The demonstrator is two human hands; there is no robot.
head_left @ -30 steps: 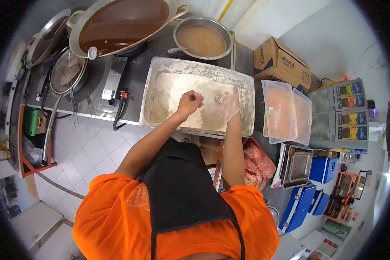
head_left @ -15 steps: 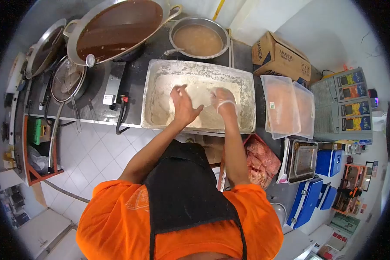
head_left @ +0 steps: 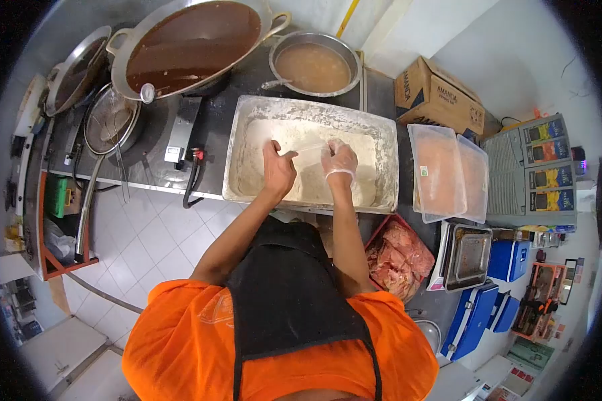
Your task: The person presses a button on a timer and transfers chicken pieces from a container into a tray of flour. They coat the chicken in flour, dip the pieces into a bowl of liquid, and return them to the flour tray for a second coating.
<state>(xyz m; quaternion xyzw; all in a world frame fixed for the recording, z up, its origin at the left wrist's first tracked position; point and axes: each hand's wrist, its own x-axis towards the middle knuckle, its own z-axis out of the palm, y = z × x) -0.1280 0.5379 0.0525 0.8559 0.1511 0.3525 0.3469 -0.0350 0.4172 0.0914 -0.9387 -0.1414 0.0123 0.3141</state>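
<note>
A large metal tray [head_left: 230, 157] with pale flour [head_left: 314, 134] in it lies in front of me. Over its left half is my left hand [head_left: 278, 171], bare, with thumb and fingers apart. My right hand [head_left: 340, 160] wears a clear plastic glove gathered at the wrist. Its fingers are bent together on a thin piece of clear plastic [head_left: 310, 148], which stretches toward my left thumb. The plastic is see-through against the flour, so its full shape is hard to make out.
Behind the tray stand a wide pan of brown liquid [head_left: 194, 47] and a metal bowl of cloudy liquid [head_left: 314, 63]. A strainer [head_left: 112, 120] is at the left. To the right are a cardboard box [head_left: 441, 100], plastic lids [head_left: 441, 174] and a red crate of raw meat [head_left: 400, 257].
My left hand's fingers have drawn in from a wider spread. My right hand has turned more upright and its fingers show more clearly. The view has shifted slightly.
</note>
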